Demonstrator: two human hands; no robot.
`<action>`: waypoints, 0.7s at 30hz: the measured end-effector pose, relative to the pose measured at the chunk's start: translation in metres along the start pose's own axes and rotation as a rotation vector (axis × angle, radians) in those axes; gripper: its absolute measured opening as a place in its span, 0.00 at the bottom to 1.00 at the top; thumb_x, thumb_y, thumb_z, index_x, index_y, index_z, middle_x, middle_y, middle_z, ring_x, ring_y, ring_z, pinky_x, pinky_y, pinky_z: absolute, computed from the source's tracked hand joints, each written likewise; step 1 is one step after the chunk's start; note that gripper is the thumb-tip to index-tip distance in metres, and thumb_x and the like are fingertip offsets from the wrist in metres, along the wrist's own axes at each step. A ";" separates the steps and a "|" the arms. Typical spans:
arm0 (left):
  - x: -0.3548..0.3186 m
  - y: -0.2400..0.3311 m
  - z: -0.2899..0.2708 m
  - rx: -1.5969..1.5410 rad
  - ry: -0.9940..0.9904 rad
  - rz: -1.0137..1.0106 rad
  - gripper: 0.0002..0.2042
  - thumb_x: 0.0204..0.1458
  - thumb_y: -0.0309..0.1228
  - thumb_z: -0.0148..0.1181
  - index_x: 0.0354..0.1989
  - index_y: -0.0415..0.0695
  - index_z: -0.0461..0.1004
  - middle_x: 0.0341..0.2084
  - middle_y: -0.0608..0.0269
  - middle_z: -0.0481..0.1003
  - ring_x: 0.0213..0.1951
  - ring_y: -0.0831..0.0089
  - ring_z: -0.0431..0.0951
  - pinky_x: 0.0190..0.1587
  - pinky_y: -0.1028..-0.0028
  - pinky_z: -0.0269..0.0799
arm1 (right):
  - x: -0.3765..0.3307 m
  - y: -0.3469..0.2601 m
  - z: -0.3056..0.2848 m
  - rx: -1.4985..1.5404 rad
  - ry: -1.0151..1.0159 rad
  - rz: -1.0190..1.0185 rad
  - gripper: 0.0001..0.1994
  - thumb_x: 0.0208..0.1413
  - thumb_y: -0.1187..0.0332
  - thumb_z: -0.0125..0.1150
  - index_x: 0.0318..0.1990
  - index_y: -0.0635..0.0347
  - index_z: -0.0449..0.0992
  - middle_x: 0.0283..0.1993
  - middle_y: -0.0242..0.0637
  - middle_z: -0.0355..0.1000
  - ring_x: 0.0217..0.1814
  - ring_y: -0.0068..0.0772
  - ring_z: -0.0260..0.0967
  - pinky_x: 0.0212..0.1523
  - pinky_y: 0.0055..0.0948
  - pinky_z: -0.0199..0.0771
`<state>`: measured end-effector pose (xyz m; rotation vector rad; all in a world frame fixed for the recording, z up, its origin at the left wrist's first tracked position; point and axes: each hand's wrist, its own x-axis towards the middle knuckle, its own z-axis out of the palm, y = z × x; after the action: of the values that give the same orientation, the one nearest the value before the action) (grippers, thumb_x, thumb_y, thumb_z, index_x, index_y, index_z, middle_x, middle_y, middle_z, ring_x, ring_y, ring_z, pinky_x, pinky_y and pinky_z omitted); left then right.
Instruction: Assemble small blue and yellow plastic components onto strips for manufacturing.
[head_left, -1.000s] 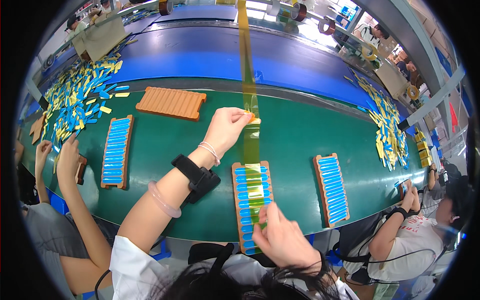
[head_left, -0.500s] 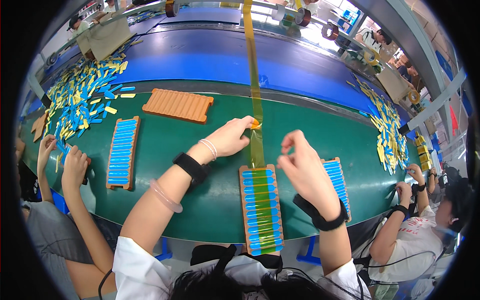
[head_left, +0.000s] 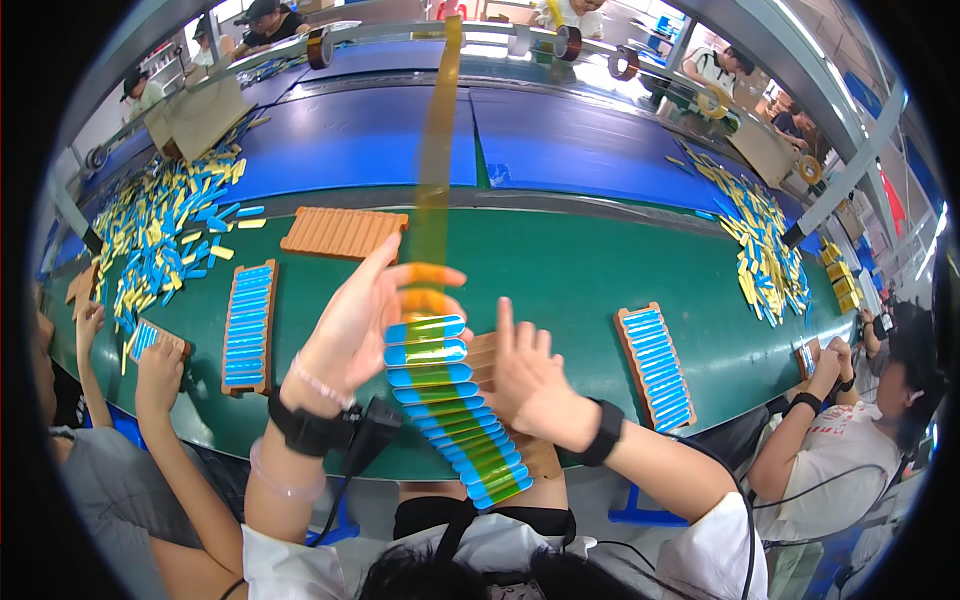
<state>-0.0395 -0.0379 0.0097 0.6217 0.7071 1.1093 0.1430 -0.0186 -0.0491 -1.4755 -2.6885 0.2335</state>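
Observation:
My left hand (head_left: 350, 325), with orange covers on two fingertips, is curled round the upper end of a taped strip of blue flat pieces (head_left: 435, 375). Amber tape runs down the strip's middle. The strip is raised out of a brown grooved tray (head_left: 540, 458) and slants across its left side, its lower end towards my lap. My right hand (head_left: 535, 385) lies on the tray with fingers spread. A long amber tape (head_left: 435, 150) hangs down from the rail to my left hand, blurred; whether it still joins the strip I cannot tell.
Filled trays stand left (head_left: 248, 330) and right (head_left: 655, 365); an unfilled tray (head_left: 345, 232) lies farther back. Heaps of blue and yellow pieces lie at left (head_left: 165, 230) and right (head_left: 765, 250). Tape rolls (head_left: 568, 43) hang on the overhead rail. Co-workers sit on both sides.
The strip of blue pieces has come up out of its tray and swung left. My left hand has moved from the tape to the strip's upper end; my right hand has come down onto the tray.

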 end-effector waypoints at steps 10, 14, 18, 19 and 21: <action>-0.037 -0.040 -0.012 0.072 0.195 0.107 0.12 0.52 0.26 0.48 0.41 0.32 0.65 0.33 0.54 0.72 0.35 0.66 0.75 0.39 0.70 0.73 | 0.035 0.027 -0.075 0.048 0.182 -0.252 0.57 0.19 0.66 0.73 0.58 0.77 0.38 0.54 0.54 0.53 0.52 0.49 0.54 0.45 0.48 0.64; -0.032 -0.047 -0.009 0.046 0.219 0.084 0.10 0.51 0.25 0.48 0.40 0.32 0.66 0.32 0.53 0.72 0.33 0.66 0.75 0.37 0.69 0.74 | 0.053 0.120 -0.099 -0.264 0.294 -0.198 0.52 0.17 0.74 0.70 0.57 0.71 0.46 0.55 0.51 0.53 0.55 0.49 0.52 0.52 0.40 0.61; -0.029 -0.048 -0.003 0.037 0.194 0.075 0.10 0.51 0.25 0.48 0.39 0.32 0.66 0.32 0.52 0.72 0.34 0.65 0.75 0.37 0.69 0.74 | 0.054 0.229 -0.091 -0.412 0.137 -0.135 0.35 0.31 0.83 0.59 0.53 0.66 0.54 0.50 0.42 0.55 0.53 0.44 0.55 0.47 0.46 0.64; -0.028 -0.048 -0.005 0.037 0.197 0.070 0.10 0.51 0.25 0.48 0.39 0.32 0.65 0.32 0.52 0.72 0.34 0.65 0.75 0.37 0.68 0.73 | 0.050 0.250 -0.088 -0.425 0.083 -0.078 0.34 0.34 0.83 0.58 0.54 0.64 0.53 0.51 0.39 0.54 0.55 0.42 0.54 0.48 0.48 0.64; -0.029 -0.050 -0.010 0.051 0.211 0.081 0.10 0.51 0.25 0.48 0.39 0.32 0.65 0.32 0.51 0.72 0.34 0.64 0.75 0.37 0.68 0.73 | 0.049 0.273 -0.078 -0.354 -0.015 -0.025 0.34 0.36 0.81 0.58 0.55 0.61 0.52 0.53 0.39 0.53 0.58 0.41 0.51 0.49 0.48 0.64</action>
<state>-0.0265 -0.0800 -0.0282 0.5855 0.9002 1.2473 0.3542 0.1744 -0.0177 -1.5216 -2.8686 -0.2487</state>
